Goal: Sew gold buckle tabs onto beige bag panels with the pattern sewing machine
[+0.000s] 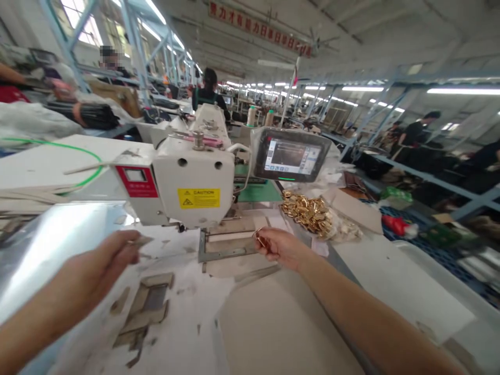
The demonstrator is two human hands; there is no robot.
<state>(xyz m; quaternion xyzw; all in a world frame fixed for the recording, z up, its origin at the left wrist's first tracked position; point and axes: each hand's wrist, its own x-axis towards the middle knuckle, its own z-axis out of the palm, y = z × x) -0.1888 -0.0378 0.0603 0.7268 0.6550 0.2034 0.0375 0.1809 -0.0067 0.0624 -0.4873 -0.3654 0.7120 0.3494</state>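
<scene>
Buckle (260, 239), small and shiny gold, sits pinched in the fingers of the right hand (279, 246), just in front of the metal clamp (219, 245) under the sewing machine (187, 179). The left hand (105, 260) is closed on a thin tan strip (141, 241), held above the white tabletop (187, 312). A heap of gold buckles (308, 211) lies well to the right, behind the right hand. A touch screen (291, 155) stands beside the machine. The strip looks blurry.
</scene>
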